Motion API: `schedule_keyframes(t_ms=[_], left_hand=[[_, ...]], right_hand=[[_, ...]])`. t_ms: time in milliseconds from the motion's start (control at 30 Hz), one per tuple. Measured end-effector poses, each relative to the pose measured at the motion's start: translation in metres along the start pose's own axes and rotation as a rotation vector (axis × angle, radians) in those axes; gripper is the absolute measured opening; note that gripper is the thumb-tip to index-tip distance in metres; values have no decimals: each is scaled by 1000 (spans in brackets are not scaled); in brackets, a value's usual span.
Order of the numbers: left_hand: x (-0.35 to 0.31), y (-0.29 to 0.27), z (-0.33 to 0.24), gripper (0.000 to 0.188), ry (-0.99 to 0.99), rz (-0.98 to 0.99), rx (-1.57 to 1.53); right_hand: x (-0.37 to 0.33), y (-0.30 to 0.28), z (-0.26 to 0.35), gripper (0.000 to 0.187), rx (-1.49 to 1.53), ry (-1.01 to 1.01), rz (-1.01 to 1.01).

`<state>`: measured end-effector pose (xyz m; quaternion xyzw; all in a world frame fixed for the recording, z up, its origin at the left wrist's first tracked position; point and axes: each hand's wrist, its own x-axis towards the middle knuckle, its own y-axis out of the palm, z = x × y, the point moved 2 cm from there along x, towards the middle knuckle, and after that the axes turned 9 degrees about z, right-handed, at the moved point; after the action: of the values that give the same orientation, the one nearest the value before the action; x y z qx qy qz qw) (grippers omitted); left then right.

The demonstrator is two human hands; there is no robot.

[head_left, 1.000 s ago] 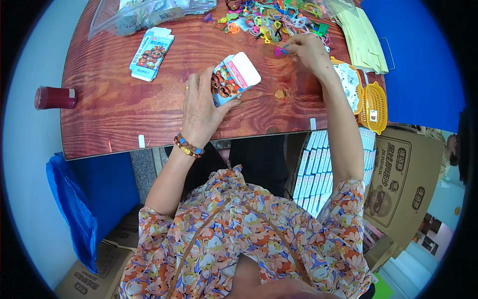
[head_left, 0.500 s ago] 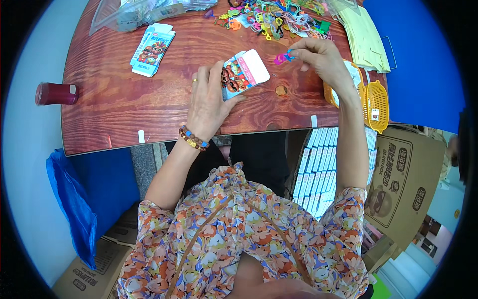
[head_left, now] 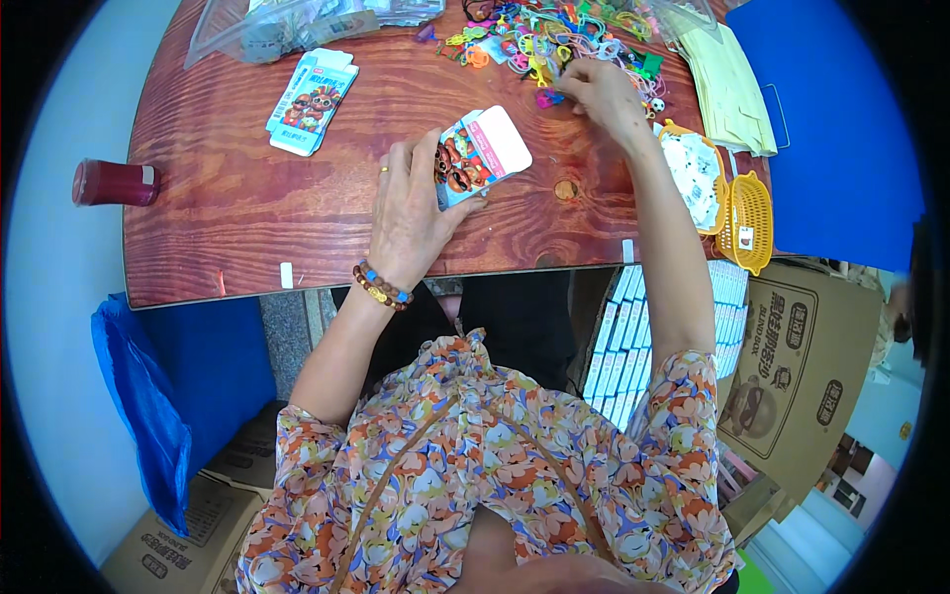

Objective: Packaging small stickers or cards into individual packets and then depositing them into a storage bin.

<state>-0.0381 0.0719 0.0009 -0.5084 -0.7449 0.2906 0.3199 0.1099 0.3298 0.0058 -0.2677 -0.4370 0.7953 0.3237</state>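
My left hand (head_left: pixel 404 223) grips a small printed cardboard box (head_left: pixel 465 163), thumb on its near side and fingers along its left. The box's white end flap stands open at the upper right. Over the near edge of a heap of colourful trinkets and cords (head_left: pixel 515 38) is my right hand (head_left: pixel 609 107), fingers pinched together. At its fingertips shows a small pink-and-blue plastic trinket (head_left: pixel 547 98). Flattened blue printed boxes (head_left: pixel 311 107) lie in a small stack to the left of my left hand.
A clear plastic bin (head_left: pixel 287 35) of packets stands at the far left. Two yellow baskets (head_left: pixel 744 233) sit at the right edge, one holding white packets (head_left: pixel 693 178). Beyond them lie pale yellow sheets (head_left: pixel 727 94). A dark red jar (head_left: pixel 116 183) rests left; a carton of boxes (head_left: pixel 623 337) sits below.
My right hand has moved away and slightly left, carrying the pink-and-blue trinket to the heap's near edge. My left hand keeps its grip on the box, nearly still.
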Motion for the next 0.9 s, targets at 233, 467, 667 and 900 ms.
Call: schedule_keyframes(t_ms=[233,467,667,900], left_hand=[[5,0,-6,83,28,-6,33],[8,4,-17,83,53,31,39],[2,5,-15,82,50,10,9],[-1,-1,-2,82,5,-3,17]], right_hand=[[-23,-20,-8,18,568,-109,105],[-23,-16,-14,18,207,-75,10],[-6,5,-13,25,-104,-54,-92],[-11,10,-2,30,-182,-31,-122]])
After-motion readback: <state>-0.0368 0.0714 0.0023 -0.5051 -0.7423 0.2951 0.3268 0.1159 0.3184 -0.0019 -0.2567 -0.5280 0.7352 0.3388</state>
